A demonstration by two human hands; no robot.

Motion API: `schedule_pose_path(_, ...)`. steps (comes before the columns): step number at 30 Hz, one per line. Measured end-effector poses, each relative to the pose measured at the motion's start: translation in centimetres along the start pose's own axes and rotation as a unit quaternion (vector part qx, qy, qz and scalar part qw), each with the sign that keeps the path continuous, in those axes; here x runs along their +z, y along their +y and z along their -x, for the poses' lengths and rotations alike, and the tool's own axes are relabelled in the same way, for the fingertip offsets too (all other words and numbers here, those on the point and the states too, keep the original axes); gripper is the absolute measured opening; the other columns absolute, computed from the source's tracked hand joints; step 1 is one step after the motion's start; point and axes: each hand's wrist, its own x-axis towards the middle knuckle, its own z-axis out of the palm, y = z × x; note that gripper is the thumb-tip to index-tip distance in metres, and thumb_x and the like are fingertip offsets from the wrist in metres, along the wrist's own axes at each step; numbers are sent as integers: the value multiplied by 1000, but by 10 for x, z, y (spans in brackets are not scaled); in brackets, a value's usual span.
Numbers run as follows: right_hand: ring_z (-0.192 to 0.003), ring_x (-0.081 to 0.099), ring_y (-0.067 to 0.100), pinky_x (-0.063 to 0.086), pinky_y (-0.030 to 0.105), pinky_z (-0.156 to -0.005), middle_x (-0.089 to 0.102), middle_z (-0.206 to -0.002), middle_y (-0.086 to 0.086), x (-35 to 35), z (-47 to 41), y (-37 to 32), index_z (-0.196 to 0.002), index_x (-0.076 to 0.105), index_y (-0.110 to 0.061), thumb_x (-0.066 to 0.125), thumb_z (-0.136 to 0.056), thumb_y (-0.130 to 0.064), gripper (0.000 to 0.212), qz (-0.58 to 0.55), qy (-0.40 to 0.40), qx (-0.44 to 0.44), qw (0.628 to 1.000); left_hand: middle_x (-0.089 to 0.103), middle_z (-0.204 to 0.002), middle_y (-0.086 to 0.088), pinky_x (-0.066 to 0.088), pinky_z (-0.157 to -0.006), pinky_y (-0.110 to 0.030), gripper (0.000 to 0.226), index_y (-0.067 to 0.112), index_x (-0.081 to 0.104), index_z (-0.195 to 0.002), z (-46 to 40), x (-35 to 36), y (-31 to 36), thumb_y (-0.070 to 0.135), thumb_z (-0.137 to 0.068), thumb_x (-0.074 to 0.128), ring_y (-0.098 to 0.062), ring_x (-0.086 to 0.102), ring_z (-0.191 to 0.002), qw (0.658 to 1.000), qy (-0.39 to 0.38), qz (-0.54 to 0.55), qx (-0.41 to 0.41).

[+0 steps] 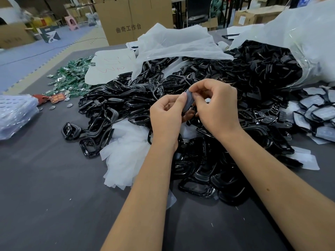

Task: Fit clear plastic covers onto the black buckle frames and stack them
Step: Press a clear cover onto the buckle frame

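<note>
Above a wide heap of black buckle frames (130, 98) my two hands meet. My left hand (167, 115) and my right hand (216, 105) both pinch one small piece, a greyish clear cover (188, 99) held on edge between the thumbs and fingertips. A dark frame part shows just under the cover, mostly hidden by my fingers. At the far right lie several frames with covers fitted (317, 109), spread in a loose group.
A torn clear bag (297, 51) spills more black frames at the right. White plastic sheets (177, 42) lie behind and under the heap. Green circuit boards (72, 75) are scattered at the left, and a clear plastic bundle (16, 113) lies at the left edge. Cardboard boxes (134, 20) stand beyond the grey table (54, 196).
</note>
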Motion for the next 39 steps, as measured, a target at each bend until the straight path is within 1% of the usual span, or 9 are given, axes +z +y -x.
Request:
schedule_pose_path(3,-79,67,6,52,13,-76,73,-87,-4,1,0,-3,-91,78,-11,68,-88,2,17,12,-3,-26,1000,68,-72,-12,57,-59,-25,12,2,73,-88,-1,-1,0,7,-98,68,-14,67,-60,1000,9,-12,5)
schedule_pose_path(10,-74,67,10,54,24,-74,72,-83,-4,4,3,-7,-85,74,-11,72,-86,-9,3,9,-3,-24,1000,70,-75,-11,59,-65,-29,13,6,74,-87,-2,-2,0,4,-98,67,-16,68,-68,1000,10,-25,16)
schedule_pose_path(15,-77,65,11,52,27,-77,71,-85,-6,4,2,-5,-83,72,-13,75,-86,-15,5,24,6,-3,1000,70,-76,-10,58,-62,-26,11,4,74,-93,-1,0,-1,2,-98,65,-16,70,-69,998,0,-58,32)
schedule_pose_path(17,-76,65,13,52,26,-76,69,-86,-4,4,1,-4,-81,70,-12,74,-86,-13,6,31,4,0,1000,73,-82,-14,62,-68,-37,12,6,74,-93,-2,1,-1,1,-97,65,-27,73,-77,996,2,-73,41)
schedule_pose_path(19,-73,62,12,47,18,-73,66,-88,-1,5,2,-4,-79,67,-11,73,-86,-10,9,37,-3,-5,999,74,-91,-21,62,-83,-54,13,9,75,-91,-3,2,-2,1,-95,66,-41,73,-92,995,9,-85,48)
schedule_pose_path(21,-73,59,12,43,14,-72,64,-89,1,6,2,-4,-79,66,-10,72,-87,-8,10,42,-14,-9,999,74,-94,-24,59,-88,-60,14,11,75,-89,-2,2,-3,0,-93,68,-46,71,-97,995,17,-86,47)
schedule_pose_path(28,-75,64,18,55,39,-79,68,-80,-2,5,1,-5,-80,69,-7,70,-88,-10,8,51,1,20,999,74,-90,-20,59,-86,-61,7,10,75,-89,-3,2,-5,5,-92,71,-30,69,-84,993,12,-104,54)
schedule_pose_path(34,-71,63,16,53,34,-79,67,-74,-5,4,-1,-7,-79,71,-8,71,-87,-12,9,48,8,43,998,76,-90,-16,58,-88,-61,8,8,76,-92,-3,1,-6,10,-95,70,-41,72,-94,993,1,-110,51)
schedule_pose_path(39,-66,65,9,58,35,-77,67,-70,-11,3,-1,-7,-78,72,-13,72,-87,-15,10,28,11,83,996,77,-94,-15,60,-89,-53,8,5,77,-98,-2,2,-4,7,-96,69,-34,74,-94,994,-13,-97,49)
